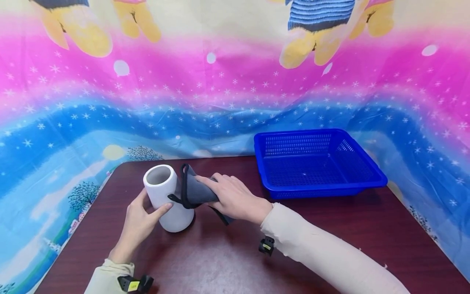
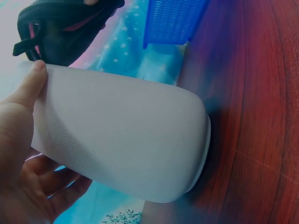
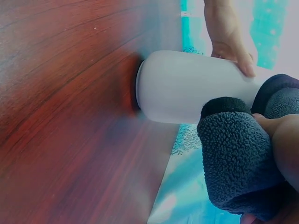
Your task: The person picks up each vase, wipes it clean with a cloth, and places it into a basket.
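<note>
A white vase (image 1: 175, 216) with a wide round mouth stands on the dark red wooden table, its smooth side filling much of the left wrist view. My left hand (image 1: 141, 216) grips it near the top, thumb on the front and fingers round the far side. In my right hand (image 1: 236, 198) is a folded dark grey cloth (image 1: 200, 191) with black edging, held beside the vase's upper right side. The cloth's fuzzy face (image 3: 238, 158) shows in the right wrist view. Whether cloth and vase touch, I cannot tell.
A blue plastic basket (image 1: 323, 191) with perforated walls sits at the back right of the table (image 1: 227, 261). Behind the table hangs a colourful printed curtain (image 1: 220, 94). Black bands (image 1: 267, 246) are on both wrists.
</note>
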{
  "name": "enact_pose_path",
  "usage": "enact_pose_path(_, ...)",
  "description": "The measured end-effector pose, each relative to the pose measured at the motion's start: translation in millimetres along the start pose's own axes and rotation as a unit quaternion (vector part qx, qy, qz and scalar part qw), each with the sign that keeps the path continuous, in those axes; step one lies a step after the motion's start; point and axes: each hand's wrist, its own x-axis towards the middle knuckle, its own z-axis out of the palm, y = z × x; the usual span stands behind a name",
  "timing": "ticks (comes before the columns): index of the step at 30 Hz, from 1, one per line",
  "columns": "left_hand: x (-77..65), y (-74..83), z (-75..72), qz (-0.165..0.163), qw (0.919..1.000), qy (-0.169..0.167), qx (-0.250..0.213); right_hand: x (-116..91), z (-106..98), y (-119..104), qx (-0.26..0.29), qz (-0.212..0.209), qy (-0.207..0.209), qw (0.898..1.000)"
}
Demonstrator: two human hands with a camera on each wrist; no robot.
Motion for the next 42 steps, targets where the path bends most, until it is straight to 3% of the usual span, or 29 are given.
enact_pose_path(7,3.0,1.6,0.0,0.004,0.9998,-0.017,-0.002,3,-2,-3,0.002,0.0,0.005,1.0)
enact_pose_path(14,8.1,0.4,-3.1,0.022,0.9983,-0.034,0.042,6,-2,-4,-0.001,0.004,0.002,1.0)
enact_pose_path(26,12.7,6.1,-10.8,-0.005,0.9954,-0.081,0.05,11,-1,-7,-0.006,0.007,-0.007,1.0)
enact_pose_path(42,11.8,6.7,-13.3,-0.003,0.9951,-0.083,0.052,12,1,-11,-0.015,0.005,-0.01,1.0)
